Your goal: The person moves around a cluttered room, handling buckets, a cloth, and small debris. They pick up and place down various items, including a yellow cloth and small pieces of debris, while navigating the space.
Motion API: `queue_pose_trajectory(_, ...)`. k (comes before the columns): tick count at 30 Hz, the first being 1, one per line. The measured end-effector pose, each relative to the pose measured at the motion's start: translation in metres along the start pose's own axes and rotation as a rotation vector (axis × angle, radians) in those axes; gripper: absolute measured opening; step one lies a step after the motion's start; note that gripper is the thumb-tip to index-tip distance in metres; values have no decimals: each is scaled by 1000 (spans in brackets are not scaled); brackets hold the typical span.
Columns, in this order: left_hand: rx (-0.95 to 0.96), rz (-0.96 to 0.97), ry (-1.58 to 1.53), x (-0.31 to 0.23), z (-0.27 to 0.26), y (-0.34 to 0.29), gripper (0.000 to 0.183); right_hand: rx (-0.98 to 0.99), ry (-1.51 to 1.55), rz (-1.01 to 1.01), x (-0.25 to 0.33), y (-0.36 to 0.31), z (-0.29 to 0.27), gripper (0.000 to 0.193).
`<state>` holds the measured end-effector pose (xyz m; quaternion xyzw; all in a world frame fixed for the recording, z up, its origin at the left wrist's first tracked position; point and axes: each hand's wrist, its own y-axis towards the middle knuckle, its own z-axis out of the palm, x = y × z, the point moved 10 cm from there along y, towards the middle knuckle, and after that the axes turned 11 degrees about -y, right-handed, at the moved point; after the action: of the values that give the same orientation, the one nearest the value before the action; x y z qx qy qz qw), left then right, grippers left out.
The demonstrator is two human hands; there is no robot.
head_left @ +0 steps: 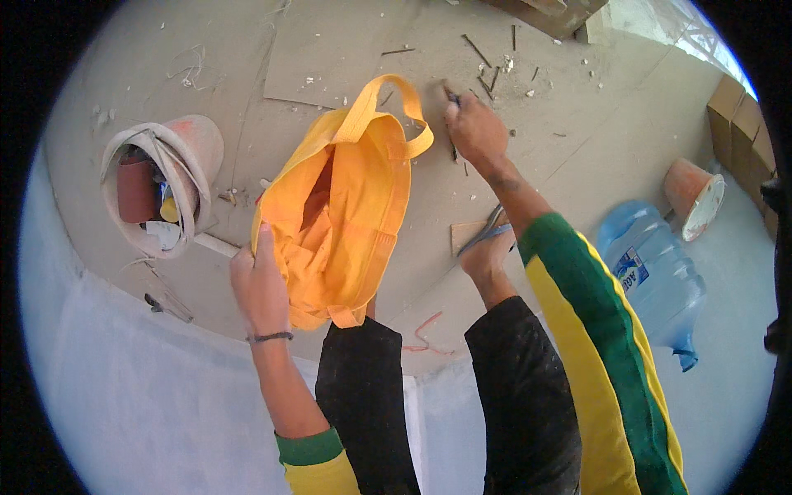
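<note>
My left hand [260, 285] grips the rim of a yellow cloth bag [379, 223]. The bag's mouth gapes toward me, and one strap loops up at its far end. To the right of the bag, my right hand [477, 130] is closed low over the floor. A small piece with brown and dark blue parts [450, 93] pokes out of that fist; the fingers hide the rest, so its kind is unclear. Several dark nail-like rods [476, 51] lie scattered just beyond my right hand, among white crumbs.
At the left, a whitish bucket [206, 144] lies tilted with mixed items inside. On the right are a blue water jug [652, 268] on its side, a small orange-brown bucket [689, 194] and cardboard boxes [737, 124]. My sandalled foot [488, 252] rests near the middle.
</note>
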<state>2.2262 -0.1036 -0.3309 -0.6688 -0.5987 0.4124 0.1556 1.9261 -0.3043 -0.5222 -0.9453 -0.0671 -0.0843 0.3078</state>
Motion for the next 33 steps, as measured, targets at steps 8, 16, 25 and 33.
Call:
queue_pose_trajectory(8, 91, 145, 97, -37, 20, -16, 43, 87, 575, -301, 108, -124, -80, 26)
queue_pose_trajectory(16, -231, 129, -103, -36, -26, -11, 38, 500, 625, -134, 184, -118, -19, 40)
queue_pose_trajectory(25, -153, -18, -328, -25, 2, -29, 50, 513, 528, -494, 190, -119, -16, 39)
queue_pose_trajectory(33, -52, -140, -872, -28, 9, -23, 50, 152, 183, -733, 200, -111, -25, 24)
